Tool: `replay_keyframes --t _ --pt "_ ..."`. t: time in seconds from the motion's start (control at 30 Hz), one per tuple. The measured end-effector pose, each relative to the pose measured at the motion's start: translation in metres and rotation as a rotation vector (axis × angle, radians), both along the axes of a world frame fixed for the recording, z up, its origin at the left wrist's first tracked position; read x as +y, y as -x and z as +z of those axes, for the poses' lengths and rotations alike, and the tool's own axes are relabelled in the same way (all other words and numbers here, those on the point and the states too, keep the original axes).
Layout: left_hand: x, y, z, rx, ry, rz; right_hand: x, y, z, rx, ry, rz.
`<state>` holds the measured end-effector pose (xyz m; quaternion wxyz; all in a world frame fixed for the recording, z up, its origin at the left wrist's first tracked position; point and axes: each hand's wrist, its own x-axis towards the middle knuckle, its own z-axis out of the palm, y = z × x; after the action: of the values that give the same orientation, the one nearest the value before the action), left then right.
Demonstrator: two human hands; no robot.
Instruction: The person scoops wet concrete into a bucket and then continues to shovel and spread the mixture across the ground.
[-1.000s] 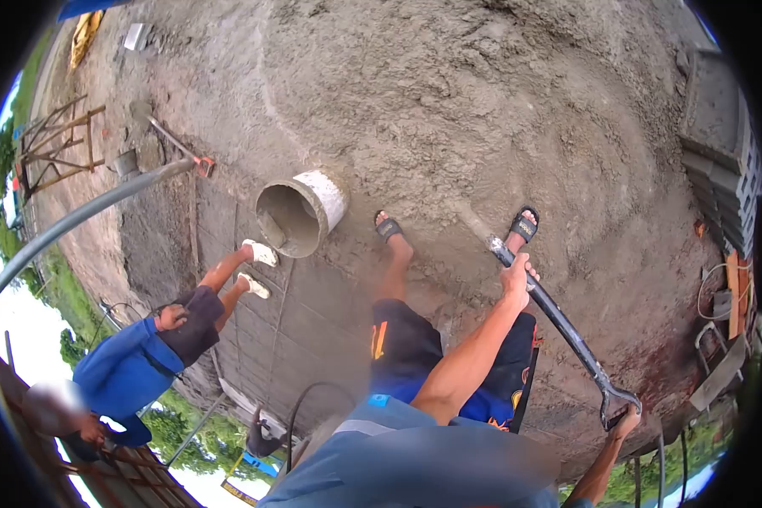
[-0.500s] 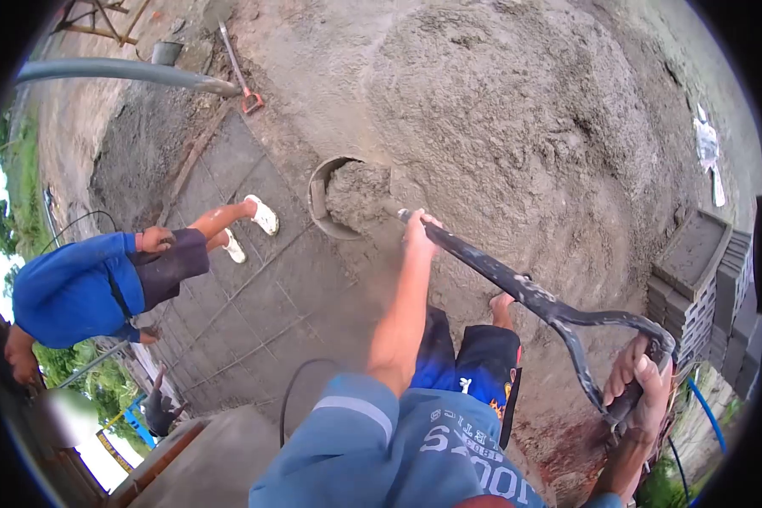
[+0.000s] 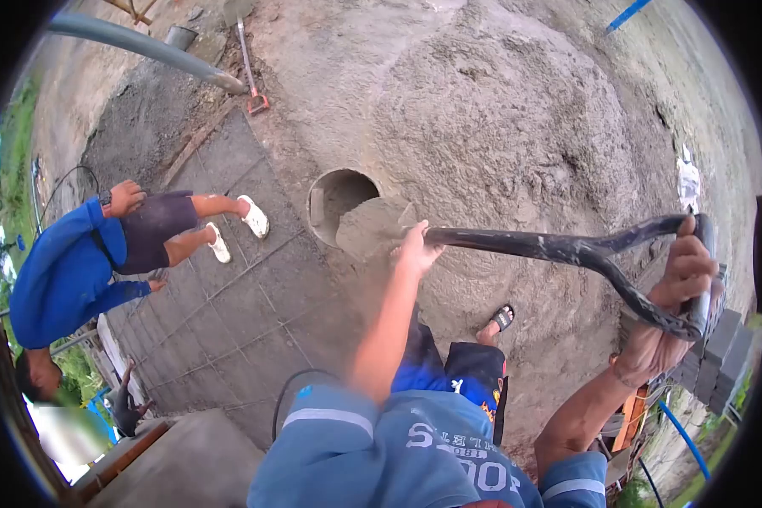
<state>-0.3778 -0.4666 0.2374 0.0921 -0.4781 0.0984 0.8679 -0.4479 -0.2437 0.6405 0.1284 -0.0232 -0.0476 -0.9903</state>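
Note:
My left hand (image 3: 416, 247) wraps round the lower shaft of a shovel (image 3: 516, 242), close to its blade. My right hand (image 3: 682, 286) grips the D-shaped handle at the shaft's other end. The mix-coated blade (image 3: 371, 225) overlaps the lower right rim of a round, bucket-like container (image 3: 317, 207). Part of the container's grey inside shows, with some mix along its wall. A large heap of wet concrete mix (image 3: 508, 127) spreads beyond the shovel.
A co-worker in a blue top (image 3: 59, 262) stands at left on ground laid with a rebar grid (image 3: 229, 288). A second shovel (image 3: 247, 68) and a thick grey hose (image 3: 144, 52) lie at upper left. Concrete blocks (image 3: 720, 360) are stacked at right.
The shovel's handle end has swung up in view with my right hand. Its blade has shifted down from the container's mouth, uncovering more inside. The co-worker has raised one hand.

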Motion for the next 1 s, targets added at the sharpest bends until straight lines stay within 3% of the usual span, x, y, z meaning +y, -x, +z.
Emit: replay_keyframes --t 0.13,0.23,0.3,0.33,0.37,0.4,0.43,0.47,0.53,0.57,0.63,0.7,0.73,0.77,0.83,0.9,0.93,0.97,1.0 --pt "0.147 -0.031 0.054 0.046 0.036 -0.234 0.232 -0.107 -0.029 -0.183 -0.005 -0.445" --pt "0.268 -0.053 0.062 -0.02 0.314 -0.403 0.384 -0.236 -0.085 -0.388 -0.032 -0.631" --pt "0.349 -0.08 0.0 0.039 0.583 -0.513 0.455 -0.332 -0.155 -0.497 -0.015 -0.718" --pt "0.378 -0.074 -0.009 -0.067 0.647 -0.668 0.475 -0.38 -0.192 -0.596 -0.035 -0.757" --pt "0.405 -0.077 -0.057 -0.077 0.888 -0.794 0.491 -0.43 -0.237 -0.759 -0.072 -0.785" --pt "0.431 -0.07 -0.094 -0.081 1.129 -0.906 0.49 -0.462 -0.281 -0.884 -0.05 -0.79" --pt "0.446 -0.057 -0.134 -0.065 1.052 -1.003 0.49 -0.489 -0.33 -1.101 -0.046 -0.8" --pt "0.46 -0.055 -0.221 -0.064 1.187 -1.076 0.47 -0.49 -0.368 -1.321 0.085 -0.887" --pt "0.464 -0.009 -0.285 -0.118 1.422 -1.503 0.433 -0.503 -0.456 -1.738 0.106 -0.768" --pt "0.469 0.002 -0.306 -0.176 1.485 -1.428 0.418 -0.508 -0.487 -1.744 0.008 -0.721" --pt "0.475 0.015 -0.279 -0.123 1.537 -1.42 0.412 -0.516 -0.502 -1.682 -0.038 -0.556" --pt "0.48 -0.004 -0.266 -0.061 1.04 -1.257 0.438 -0.494 -0.476 -1.49 0.027 -0.364" --pt "0.473 -0.016 -0.252 -0.047 0.802 -1.135 0.448 -0.499 -0.463 -1.56 -0.355 -0.267" --pt "0.487 -0.037 -0.241 -0.051 0.662 -1.011 0.461 -0.522 -0.456 -1.581 -0.583 -0.185" --pt "0.534 -0.108 -0.226 -0.149 0.268 -0.761 0.492 -0.578 -0.433 -1.707 -0.77 -0.22" --pt "0.596 -0.199 -0.233 -0.246 0.142 -0.777 0.532 -0.64 -0.39 -1.962 -0.988 -0.189" --pt "0.63 -0.246 -0.237 -0.391 0.002 -0.813 0.546 -0.664 -0.365 -2.113 -1.309 -0.258" --pt "0.662 -0.289 -0.236 -0.51 -0.095 -0.815 0.565 -0.7 -0.334 -2.273 -1.309 -0.281" --pt "0.691 -0.32 -0.229 -0.602 -0.169 -0.864 0.578 -0.73 -0.307 -2.327 -1.497 -0.364"
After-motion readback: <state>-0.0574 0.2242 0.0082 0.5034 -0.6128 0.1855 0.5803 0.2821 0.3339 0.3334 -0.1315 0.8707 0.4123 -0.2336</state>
